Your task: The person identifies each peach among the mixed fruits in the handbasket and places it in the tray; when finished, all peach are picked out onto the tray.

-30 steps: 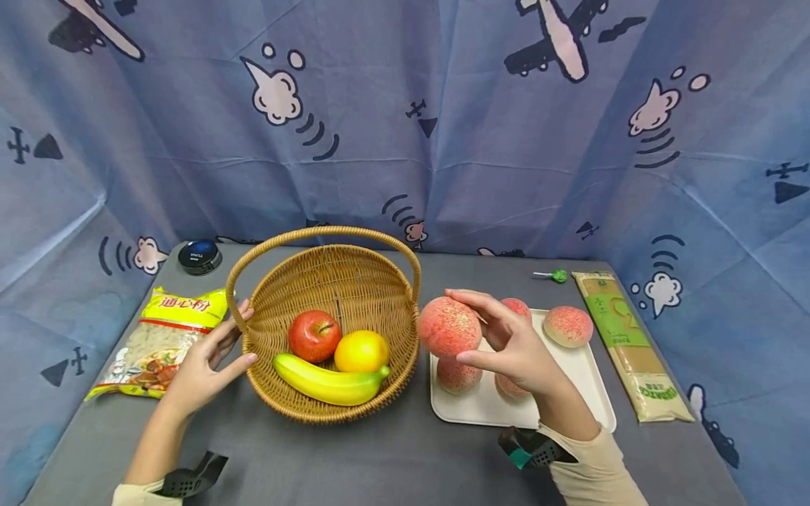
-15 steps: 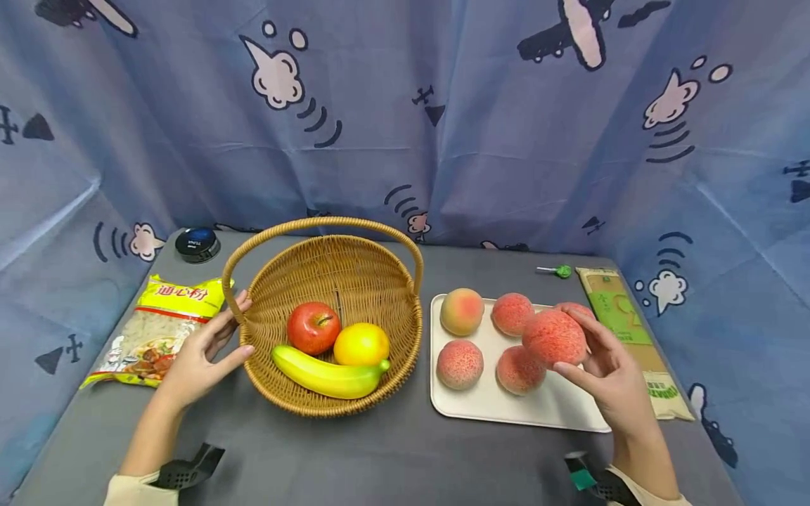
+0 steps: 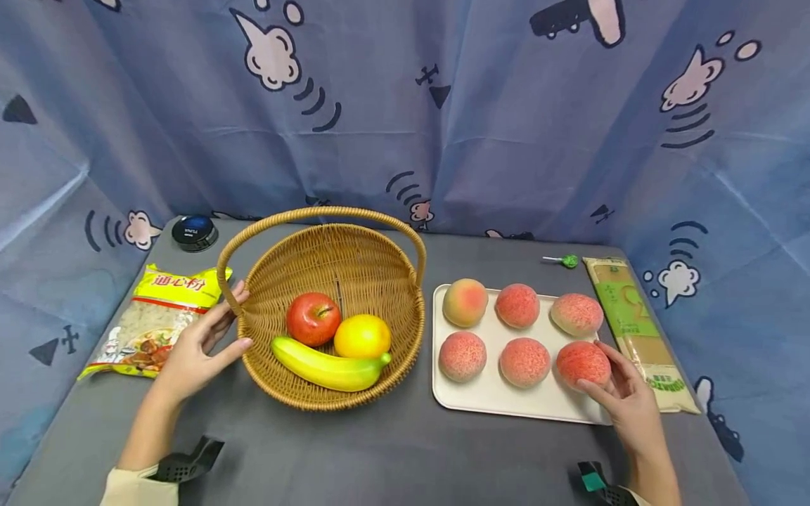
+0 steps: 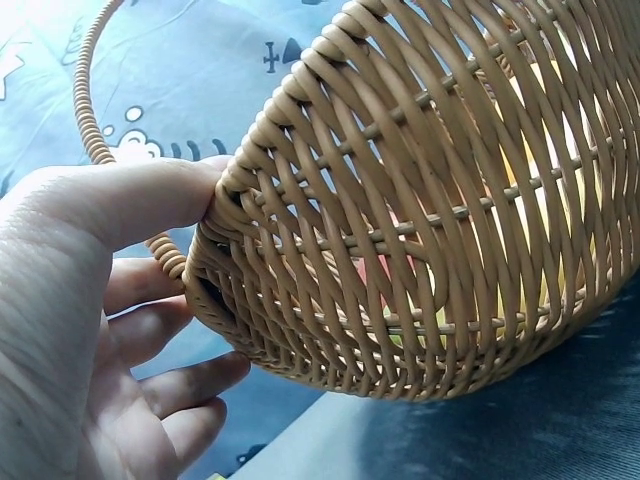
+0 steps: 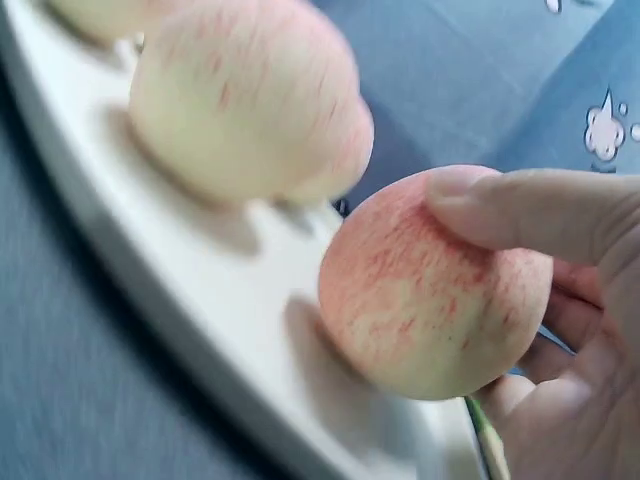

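My left hand (image 3: 196,355) holds the side of a wicker basket (image 3: 329,263) near its handle's base. In the left wrist view its thumb lies at the woven rim (image 4: 228,185), with the other fingers on the far side. Inside the basket lie a red apple (image 3: 313,318), a yellow lemon-like fruit (image 3: 363,336) and a banana (image 3: 329,365). My right hand (image 3: 633,404) grips a pink peach (image 3: 583,365) between thumb and fingers, at the white tray's front right corner. Whether this peach touches the tray (image 3: 493,399) is hard to tell. Several other peaches (image 3: 525,362) sit there in two rows.
A yellow bag of pasta (image 3: 158,320) lies left of the basket. Behind it stands a round black container (image 3: 194,232). A green lollipop (image 3: 568,261) and a flat noodle packet (image 3: 639,330) lie at the right. A patterned curtain (image 3: 354,105) closes off the back.
My right hand has carried a peach rightward from beside the basket, then lowered it to the tray's front right corner. My left hand has stayed at the basket's side.
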{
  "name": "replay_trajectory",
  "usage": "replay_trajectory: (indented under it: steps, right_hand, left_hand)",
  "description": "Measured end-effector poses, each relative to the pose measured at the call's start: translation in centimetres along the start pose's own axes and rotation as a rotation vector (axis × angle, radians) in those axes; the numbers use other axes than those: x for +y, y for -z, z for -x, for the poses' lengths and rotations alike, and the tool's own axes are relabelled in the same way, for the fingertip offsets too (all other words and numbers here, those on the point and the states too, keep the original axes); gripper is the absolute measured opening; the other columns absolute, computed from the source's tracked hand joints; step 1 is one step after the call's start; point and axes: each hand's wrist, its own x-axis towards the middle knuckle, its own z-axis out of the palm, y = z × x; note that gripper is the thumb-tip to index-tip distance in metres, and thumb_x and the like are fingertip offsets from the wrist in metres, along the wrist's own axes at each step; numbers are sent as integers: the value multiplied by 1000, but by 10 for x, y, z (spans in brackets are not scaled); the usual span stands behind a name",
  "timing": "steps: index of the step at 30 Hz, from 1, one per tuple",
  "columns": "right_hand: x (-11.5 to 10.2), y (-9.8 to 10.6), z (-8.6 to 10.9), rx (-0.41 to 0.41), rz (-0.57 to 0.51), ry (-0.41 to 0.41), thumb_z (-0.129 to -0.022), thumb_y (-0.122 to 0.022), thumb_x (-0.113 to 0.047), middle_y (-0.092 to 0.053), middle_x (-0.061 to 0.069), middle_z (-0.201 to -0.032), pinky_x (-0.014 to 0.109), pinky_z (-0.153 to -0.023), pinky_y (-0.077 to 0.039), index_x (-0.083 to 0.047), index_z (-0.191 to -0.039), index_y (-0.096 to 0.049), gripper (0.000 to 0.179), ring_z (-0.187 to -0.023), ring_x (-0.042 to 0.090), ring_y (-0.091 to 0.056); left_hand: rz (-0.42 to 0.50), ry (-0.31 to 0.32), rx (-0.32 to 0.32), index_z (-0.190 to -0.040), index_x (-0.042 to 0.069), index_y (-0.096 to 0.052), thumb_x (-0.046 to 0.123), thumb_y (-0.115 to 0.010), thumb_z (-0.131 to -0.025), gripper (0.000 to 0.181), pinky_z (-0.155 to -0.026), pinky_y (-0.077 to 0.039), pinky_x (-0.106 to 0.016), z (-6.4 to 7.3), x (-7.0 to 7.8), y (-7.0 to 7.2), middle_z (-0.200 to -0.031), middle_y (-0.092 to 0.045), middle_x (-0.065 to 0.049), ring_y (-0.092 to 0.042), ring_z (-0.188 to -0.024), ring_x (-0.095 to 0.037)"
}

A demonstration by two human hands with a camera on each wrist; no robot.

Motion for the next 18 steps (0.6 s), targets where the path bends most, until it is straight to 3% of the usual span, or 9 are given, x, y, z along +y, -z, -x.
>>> replay_trajectory:
  steps: [3,10,15,18]
  right_hand:
    - [8,8,2,-65,33,12,-79,-64,17,-41,1,-139,0,-94,-36,1,-144,-32,75,-122,-5,-40]
    - [15,20,6,-174,270,25,-83,-64,9,-35,-15,-137,-2,-96,-30,0,-150,-14,84,-122,-13,-33]
    - [17,19,3,-167,364,7,-85,-66,4,-33,-16,-139,-3,-98,-27,0,-151,-11,86,-123,-14,-30]
    - [15,17,0,-182,378,-18,-85,-66,1,-33,-4,-142,-3,-97,-27,0,-151,-8,88,-123,-14,-30]
  left_hand:
    - [11,0,-5,-140,-4,-41,-18,-60,-79,66,-106,-33,-8,0,2,-1,-154,-29,-14,-37,-135,-2]
    - [12,1,-25,-141,-4,-40,-18,-60,-80,66,-107,-33,-9,-1,-2,-1,-154,-27,-17,-36,-135,-2]
    - [-30,38,-39,-143,0,-39,-14,-61,-82,66,-106,-32,-8,1,-6,1,-155,-26,-14,-35,-135,1]
    - [-29,43,-32,-143,-2,-39,-15,-61,-81,66,-107,-32,-8,3,-8,2,-155,-26,-15,-35,-135,1]
